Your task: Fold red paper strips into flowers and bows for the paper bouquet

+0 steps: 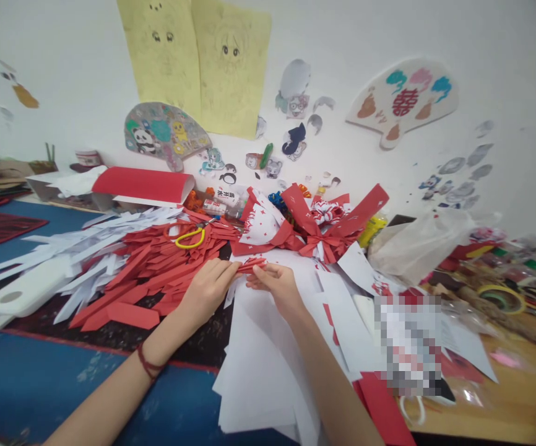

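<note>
Between my two hands is a folded strip of red paper, held just above a stack of white paper sheets. My left hand pinches its left end with closed fingers. At the right end, my right hand has thumb and fingers closed on the same strip. Left of my hands lies a heap of folded red paper strips, with a pile of white paper strips beyond it. Scissors with yellow handles rest on the red heap. Folded red and white paper flowers stand behind my hands.
A white power strip lies at the left on a dark mat. A rolled red sheet and a plastic bottle stand near the wall. At the right are a plastic bag, a tape roll and craft clutter.
</note>
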A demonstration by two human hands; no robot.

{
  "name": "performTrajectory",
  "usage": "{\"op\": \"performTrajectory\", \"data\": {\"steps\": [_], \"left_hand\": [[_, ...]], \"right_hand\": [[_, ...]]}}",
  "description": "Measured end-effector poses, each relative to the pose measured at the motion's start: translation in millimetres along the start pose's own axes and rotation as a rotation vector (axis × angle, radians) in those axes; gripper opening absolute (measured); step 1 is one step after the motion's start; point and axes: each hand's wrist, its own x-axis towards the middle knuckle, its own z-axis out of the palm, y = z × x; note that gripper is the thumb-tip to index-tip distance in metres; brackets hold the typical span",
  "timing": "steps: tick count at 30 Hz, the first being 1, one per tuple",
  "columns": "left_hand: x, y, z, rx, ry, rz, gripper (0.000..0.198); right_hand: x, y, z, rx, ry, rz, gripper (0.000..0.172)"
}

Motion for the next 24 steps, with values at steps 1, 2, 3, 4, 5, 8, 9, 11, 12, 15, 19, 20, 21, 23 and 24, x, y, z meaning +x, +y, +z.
{"op": "performTrajectory", "data": {"steps": [1, 2, 3, 4, 5, 8, 9, 11, 12, 15, 19, 20, 21, 23, 24], "left_hand": [[0, 0, 0.2, 0.025, -0.008, 0.022, 0.023], [0, 1, 0.4, 0.05, -0.019, 0.044, 0.023], [1, 1, 0.5, 0.074, -0.032, 0.064, 0.024], [0, 1, 0.6, 0.095, -0.044, 0.081, 0.024], [0, 2, 0.6, 0.114, -0.054, 0.096, 0.025], [-1, 2, 1.1, 0.145, -0.065, 0.131, 0.027], [-1, 2, 1.3, 0.147, -0.063, 0.136, 0.028], [-1, 2, 1.7, 0.144, -0.045, 0.139, 0.029], [-1, 2, 1.7, 0.143, -0.036, 0.136, 0.03], [-1, 4, 0.5, 0.157, -0.022, 0.147, 0.031], [0, 10, -2.7, 0.221, 0.004, 0.193, 0.029], [1, 12, -3.2, 0.246, 0.015, 0.206, 0.028], [2, 14, -3.6, 0.272, 0.024, 0.219, 0.028], [4, 17, -3.7, 0.313, 0.029, 0.242, 0.028], [5, 18, -3.5, 0.323, 0.027, 0.25, 0.028]], "right_hand": [[0, 0, 0, 0.009, 0.017, 0.011, 0.034], [0, 0, 0, 0.023, 0.03, 0.017, 0.034], [0, 0, 0, 0.037, 0.039, 0.019, 0.034], [1, -1, 0, 0.049, 0.045, 0.02, 0.034], [1, -1, 0, 0.059, 0.051, 0.022, 0.034], [1, -3, 1, 0.085, 0.073, 0.02, 0.032], [1, -4, 1, 0.093, 0.079, 0.016, 0.031], [1, -5, 3, 0.118, 0.078, 0.004, 0.03], [0, -5, 4, 0.137, 0.067, 0.003, 0.029], [-2, -3, 9, 0.214, -0.005, 0.041, 0.03], [-5, 4, 19, 0.299, -0.049, 0.115, 0.029], [-5, 6, 20, 0.31, -0.041, 0.115, 0.028], [-5, 8, 21, 0.318, -0.031, 0.108, 0.027], [-4, 10, 22, 0.335, -0.022, 0.077, 0.026], [-3, 12, 21, 0.341, -0.02, 0.058, 0.025]]}}
